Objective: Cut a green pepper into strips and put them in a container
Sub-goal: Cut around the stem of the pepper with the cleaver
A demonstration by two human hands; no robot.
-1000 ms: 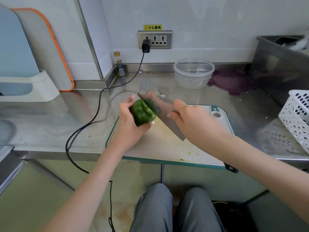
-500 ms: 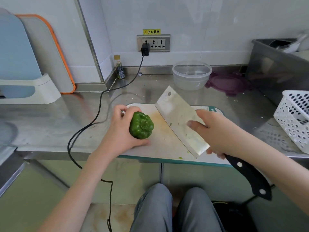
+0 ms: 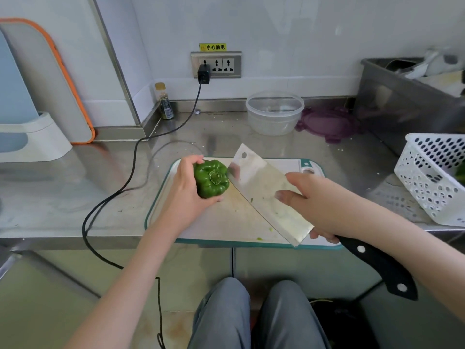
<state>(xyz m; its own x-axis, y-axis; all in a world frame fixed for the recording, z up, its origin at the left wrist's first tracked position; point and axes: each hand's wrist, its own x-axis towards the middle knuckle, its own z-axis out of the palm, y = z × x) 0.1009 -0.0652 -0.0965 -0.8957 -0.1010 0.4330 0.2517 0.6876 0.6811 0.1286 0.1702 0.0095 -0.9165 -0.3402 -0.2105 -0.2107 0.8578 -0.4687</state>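
A whole green pepper (image 3: pixel 210 178) lies on its side on the white cutting board (image 3: pixel 226 222), its stem end facing me. My left hand (image 3: pixel 185 195) grips it from the left, thumb under and fingers over the top. My right hand (image 3: pixel 319 205) holds a cleaver (image 3: pixel 266 190) where the blade meets the black handle (image 3: pixel 382 268), forefinger stretched along the flat of the blade. The blade runs diagonally, its far end beside the pepper's right side. A clear plastic container (image 3: pixel 274 113) stands at the back of the counter.
A purple lid (image 3: pixel 329 123) lies right of the container. A white perforated basket (image 3: pixel 437 177) sits at the right edge, a metal bin (image 3: pixel 402 104) behind it. A black cable (image 3: pixel 141 152) runs from the wall socket across the steel counter. Cutting boards in a rack (image 3: pixel 37 96) stand at left.
The pepper has been set down on the board and turned so its stem end faces me. The cleaver has swung out from beside the pepper, and its far end now lies by the pepper.
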